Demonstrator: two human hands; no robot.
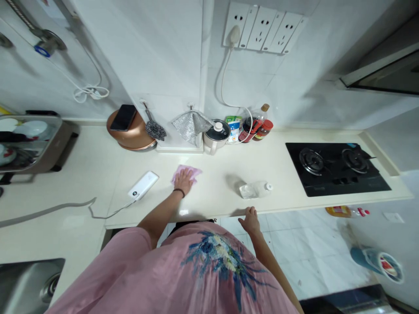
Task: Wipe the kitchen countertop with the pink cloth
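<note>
My left hand (183,182) lies flat with spread fingers on a crumpled pink cloth (197,170), pressing it against the cream countertop (209,192). Left of it is a white power bank (144,185) with a cable running from its lower end. At the counter's front edge is my right hand (251,221), its fingers together and bent over the edge, its thumb apart. Just beyond that hand a clear plastic bottle (255,190) with a white cap lies on its side.
Along the wall stand an electric pot (216,135), a seasoning bag (233,131) and several bottles and jars. A black gas stove (337,168) is at right. Left are a copper-coloured pan (139,133) with a phone (123,117), and a dish rack (49,152). A sink (26,288) sits lower left.
</note>
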